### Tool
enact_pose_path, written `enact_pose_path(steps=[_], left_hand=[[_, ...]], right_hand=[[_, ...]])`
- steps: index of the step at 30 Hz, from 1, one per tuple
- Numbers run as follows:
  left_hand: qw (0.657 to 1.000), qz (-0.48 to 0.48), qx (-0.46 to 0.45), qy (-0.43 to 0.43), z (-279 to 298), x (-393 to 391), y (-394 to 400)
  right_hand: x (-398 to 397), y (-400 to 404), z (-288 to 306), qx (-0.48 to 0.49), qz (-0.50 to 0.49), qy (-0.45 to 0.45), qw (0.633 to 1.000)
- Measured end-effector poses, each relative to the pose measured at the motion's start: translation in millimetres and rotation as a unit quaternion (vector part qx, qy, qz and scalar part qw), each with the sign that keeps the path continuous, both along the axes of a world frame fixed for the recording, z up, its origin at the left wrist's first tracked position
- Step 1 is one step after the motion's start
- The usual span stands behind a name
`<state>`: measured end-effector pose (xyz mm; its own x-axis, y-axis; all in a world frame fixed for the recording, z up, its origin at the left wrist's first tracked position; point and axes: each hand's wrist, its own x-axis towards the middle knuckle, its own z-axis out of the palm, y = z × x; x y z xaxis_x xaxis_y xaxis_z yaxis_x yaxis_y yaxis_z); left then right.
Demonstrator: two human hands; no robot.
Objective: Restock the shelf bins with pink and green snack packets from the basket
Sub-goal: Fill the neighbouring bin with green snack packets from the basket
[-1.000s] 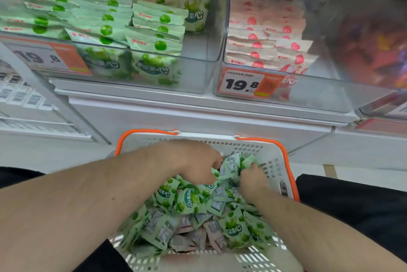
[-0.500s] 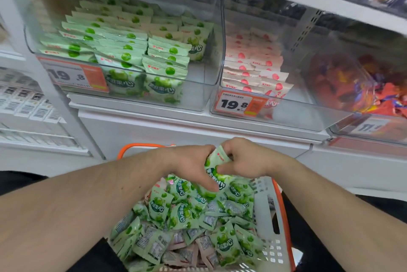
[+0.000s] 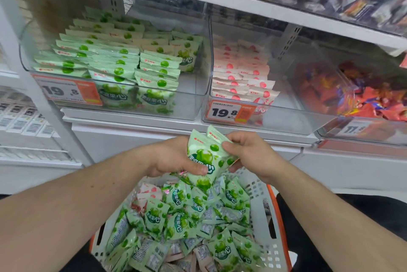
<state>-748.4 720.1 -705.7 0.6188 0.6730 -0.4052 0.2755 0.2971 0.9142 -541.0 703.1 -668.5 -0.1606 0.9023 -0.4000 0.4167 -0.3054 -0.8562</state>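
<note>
Pinching a small bunch of green packets (image 3: 206, 157) between them, both hands were up above the basket (image 3: 269, 223), just in front of the shelf edge. The left hand (image 3: 174, 159) had its fingers curled under the bunch with the thumb (image 3: 198, 170) pressed across the front of the top packet. The right hand (image 3: 251, 155) gripped the same bunch from the other side, fingertips (image 3: 228, 146) bent onto the upper right corner. At least two packets were in that stack; couldn't tell how many more sat behind.

Right below the hands, the white basket with orange trim was pretty full, mostly loose green packets (image 3: 176, 221) lying every which way, with a few pink packets (image 3: 148, 192) poking out near the far left side.

Further out, the shelf held clear bins side by side. The left bin (image 3: 193, 104) had green packets lined up in rows, with a 19.8 price tag (image 3: 66, 92) on its front. The bin next to it (image 3: 286, 122) had pink packets stacked toward its left side, also tagged 19.8 (image 3: 230, 113). To the right of that sat another bin of red and orange wrapped snacks (image 3: 361, 95), well apart from the hands.
</note>
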Motion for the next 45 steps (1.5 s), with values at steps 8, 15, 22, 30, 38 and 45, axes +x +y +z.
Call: enact_pose_path(steps=[8,15,22,30,38,45], left_hand=[[0.967,-0.106,0.140,0.186,-4.4,4.3,-5.7],[0.952,-0.081,0.086,0.283,-21.2,7.6,-5.6],[0.937,-0.095,0.080,0.326,-25.3,13.9,-2.5],[0.936,-0.097,0.078,0.329,-25.0,14.3,-0.7],[0.972,0.018,0.064,0.228,-8.1,-1.4,5.9],[0.990,0.005,0.069,0.119,4.5,2.2,-4.8]], right_hand=[[-13.1,6.2,-31.5,-0.201,0.008,0.064,0.978],[32.3,10.6,-120.5,-0.260,0.071,-0.175,0.947],[51.7,-30.3,-192.1,-0.233,0.372,-0.496,0.749],[64.1,-10.2,-180.4,-0.082,0.354,-0.470,0.804],[32.0,5.0,-39.4,-0.032,0.433,-0.381,0.816],[-8.6,-7.2,31.3,0.034,0.319,-0.206,0.924]])
